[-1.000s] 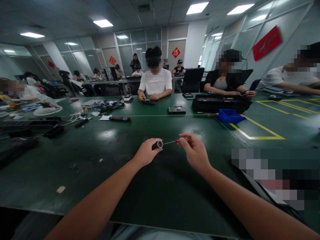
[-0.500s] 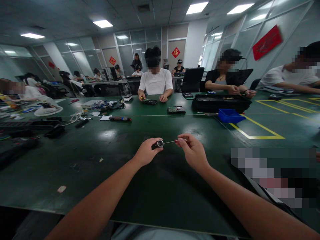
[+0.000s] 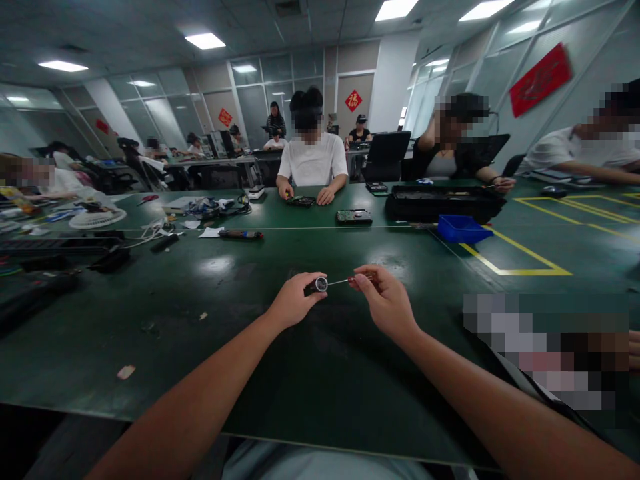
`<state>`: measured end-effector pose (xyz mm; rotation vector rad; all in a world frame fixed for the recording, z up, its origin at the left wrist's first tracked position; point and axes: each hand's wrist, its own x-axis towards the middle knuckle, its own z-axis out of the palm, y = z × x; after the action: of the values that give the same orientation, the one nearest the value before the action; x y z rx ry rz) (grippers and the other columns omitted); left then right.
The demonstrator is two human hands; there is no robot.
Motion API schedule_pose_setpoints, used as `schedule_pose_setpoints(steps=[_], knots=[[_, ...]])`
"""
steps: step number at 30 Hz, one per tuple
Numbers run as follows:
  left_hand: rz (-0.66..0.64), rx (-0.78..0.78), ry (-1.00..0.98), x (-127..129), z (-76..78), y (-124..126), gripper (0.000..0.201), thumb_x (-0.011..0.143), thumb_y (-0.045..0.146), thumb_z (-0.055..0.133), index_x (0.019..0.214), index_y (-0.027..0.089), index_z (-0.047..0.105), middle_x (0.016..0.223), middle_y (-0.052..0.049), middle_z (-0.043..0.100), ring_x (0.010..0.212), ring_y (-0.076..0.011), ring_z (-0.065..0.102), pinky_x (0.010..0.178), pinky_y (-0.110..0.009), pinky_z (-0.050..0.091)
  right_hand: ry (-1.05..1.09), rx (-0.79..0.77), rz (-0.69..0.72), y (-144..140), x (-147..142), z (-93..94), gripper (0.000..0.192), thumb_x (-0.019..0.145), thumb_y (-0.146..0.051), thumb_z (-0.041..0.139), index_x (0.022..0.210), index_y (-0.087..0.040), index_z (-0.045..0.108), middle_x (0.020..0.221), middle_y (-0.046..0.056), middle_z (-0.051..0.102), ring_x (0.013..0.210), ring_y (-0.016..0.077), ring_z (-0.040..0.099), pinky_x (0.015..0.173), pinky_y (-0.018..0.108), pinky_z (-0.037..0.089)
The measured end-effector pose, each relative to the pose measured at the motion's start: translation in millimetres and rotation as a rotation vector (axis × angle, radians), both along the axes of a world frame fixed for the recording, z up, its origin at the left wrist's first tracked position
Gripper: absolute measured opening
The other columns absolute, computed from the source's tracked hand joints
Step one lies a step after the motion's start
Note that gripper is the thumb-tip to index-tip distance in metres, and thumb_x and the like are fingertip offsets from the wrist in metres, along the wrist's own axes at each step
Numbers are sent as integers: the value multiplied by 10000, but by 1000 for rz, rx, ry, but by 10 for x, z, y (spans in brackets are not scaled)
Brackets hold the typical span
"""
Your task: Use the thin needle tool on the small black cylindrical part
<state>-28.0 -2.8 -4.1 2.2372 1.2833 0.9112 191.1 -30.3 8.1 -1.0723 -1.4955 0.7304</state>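
Pinched between the thumb and fingers of my left hand (image 3: 295,300) is a small dark cylinder (image 3: 321,285) with a pale ring at its end, which faces me. My right hand (image 3: 387,300) is closed around the reddish handle of a thin screwdriver (image 3: 340,281). The metal shaft points left, and its tip meets or nearly meets the ringed end of the cylinder; I cannot tell which. Both hands are held over the near middle of the green table (image 3: 320,387). Fingers hide most of the handle and the back of the cylinder.
A blue tray (image 3: 463,229) and a long black casing (image 3: 445,205) stand at the right. Across the table lie a hard drive (image 3: 354,217) and a dark screwdriver-like tool (image 3: 242,235). Cables and parts crowd the left. Several people sit around; one faces me across the table.
My hands and the two things in them stay almost in place. At the right, a person in black has raised one hand towards the head. The view has shifted slightly.
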Motion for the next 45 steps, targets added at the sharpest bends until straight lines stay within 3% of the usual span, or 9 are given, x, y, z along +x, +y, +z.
schedule_pose_setpoints(steps=[9, 15, 18, 24, 27, 32, 36, 41, 45], knots=[[1, 2, 6, -2, -11, -1, 378, 869, 266, 703, 1243, 250, 654, 1211, -40, 682, 1135, -241, 610, 1022, -408, 444, -57, 17, -26, -37, -10, 31, 251, 926, -423, 581, 1037, -205, 633, 904, 76, 754, 843, 223, 725, 784, 386, 553], [4, -2, 16, -3, 0, -8, 379, 876, 270, 696, 1251, 235, 649, 1226, -57, 677, 1147, -244, 609, 1039, -411, 445, -279, 40, -135, -87, -4, 109, 348, 866, -534, 642, 714, -222, 617, 606, 5, 662, 542, 159, 596, 533, 285, 422], [6, 7, 21, -2, 2, -4, 378, 875, 267, 699, 1248, 233, 650, 1223, -59, 679, 1147, -243, 609, 1043, -406, 442, -330, 73, -162, -85, -1, 102, 382, 853, -553, 651, 661, -229, 584, 572, -3, 634, 510, 150, 555, 513, 282, 393], [0, 31, 32, -11, -4, 10, 359, 873, 257, 702, 1227, 225, 655, 1183, -51, 690, 1110, -233, 616, 1010, -395, 447, -291, 124, -21, -92, -18, 88, 181, 908, -387, 593, 959, -223, 649, 879, 54, 738, 798, 214, 695, 734, 351, 523], [-6, 34, 46, -17, -6, 5, 357, 873, 257, 704, 1226, 230, 656, 1176, -46, 691, 1101, -231, 615, 992, -391, 450, -308, 115, 23, -102, -19, 116, 213, 927, -347, 542, 1078, -224, 628, 906, 55, 734, 809, 213, 695, 746, 357, 524], [-17, 18, 80, -12, 9, -10, 359, 876, 264, 700, 1230, 230, 654, 1187, -51, 686, 1100, -239, 611, 982, -397, 452, -384, 22, -26, -93, -17, 148, 307, 980, -435, 436, 970, -229, 663, 625, 2, 631, 563, 182, 604, 580, 322, 449], [-13, 11, 90, -3, 13, -15, 360, 881, 272, 690, 1237, 231, 652, 1180, -53, 686, 1096, -243, 608, 981, -407, 455, -369, 76, -21, -90, -15, 138, 291, 956, -359, 464, 1178, -226, 598, 764, 31, 680, 661, 206, 638, 631, 338, 467], [-17, 8, 88, 8, 16, -17, 352, 881, 272, 683, 1230, 230, 659, 1159, -58, 691, 1079, -244, 609, 987, -419, 454, -380, 79, -8, -113, -8, 132, 295, 998, -381, 381, 1075, -234, 624, 781, 39, 675, 723, 218, 655, 688, 352, 473], [-12, 1, 83, 22, 33, -27, 364, 877, 276, 694, 1235, 220, 659, 1159, -58, 693, 1081, -241, 612, 1005, -407, 448, -261, 80, -56, -99, -12, 89, 247, 972, -380, 465, 1121, -220, 581, 863, 58, 699, 791, 227, 674, 742, 366, 496]])
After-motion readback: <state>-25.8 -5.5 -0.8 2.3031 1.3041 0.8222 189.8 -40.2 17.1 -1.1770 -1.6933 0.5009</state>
